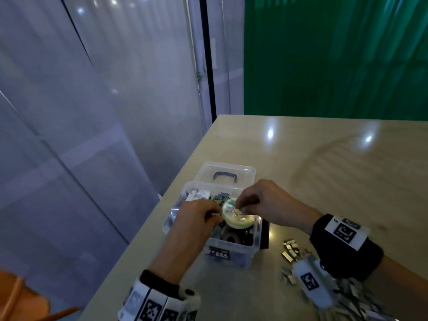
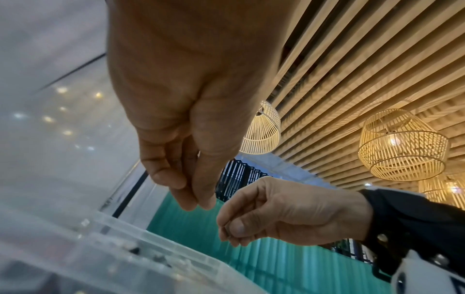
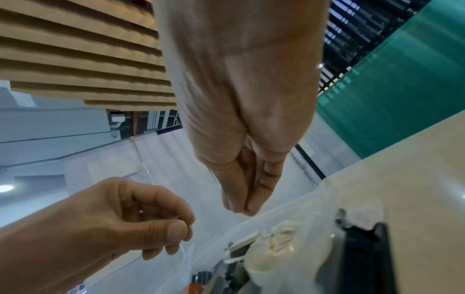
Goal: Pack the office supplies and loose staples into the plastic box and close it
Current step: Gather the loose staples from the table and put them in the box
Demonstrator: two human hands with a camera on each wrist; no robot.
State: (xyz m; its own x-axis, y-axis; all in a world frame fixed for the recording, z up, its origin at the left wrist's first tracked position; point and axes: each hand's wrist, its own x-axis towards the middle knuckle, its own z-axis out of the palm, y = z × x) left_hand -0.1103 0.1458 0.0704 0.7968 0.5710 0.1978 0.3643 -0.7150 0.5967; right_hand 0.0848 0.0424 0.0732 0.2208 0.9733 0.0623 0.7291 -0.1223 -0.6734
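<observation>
**Both hands pinching over the open plastic box at the table's left edge**

An orange wooden chair point(image 1: 20, 295) is showing off the near-left corner of the pale wooden table point(image 1: 324, 181). The clear rectangular plastic box point(image 1: 231, 253), with a dark label on its near wall, is sitting close to the table's left edge, its transparent lid point(image 1: 228, 173) with a dark blue handle point(image 1: 225, 177) lying open toward the far side. Assorted office supplies are filling the box, among them a white card or packet point(image 1: 198, 195) at the far-left inner corner and dark items in the near part, too blurred to name.

The left hand point(image 1: 196, 218) is hovering over the box's left half, thumb and fingers curled together in a pinch; the right-wrist view shows a thin pale sliver between thumb and forefinger point(image 3: 176, 228), though what it is cannot be told. Just beside it, a small round pale-green container point(image 1: 236, 216) is sitting on top of the contents, holding small bits.

The right hand point(image 1: 266, 200) is poised directly above that container, fingertips bunched and pointing down; whether anything is held between them cannot be told.

Loose silver staples point(image 1: 290, 250) are lying scattered near the table's front edge, to the right of the box and beneath the right wrist's black band point(image 1: 347, 249).
</observation>
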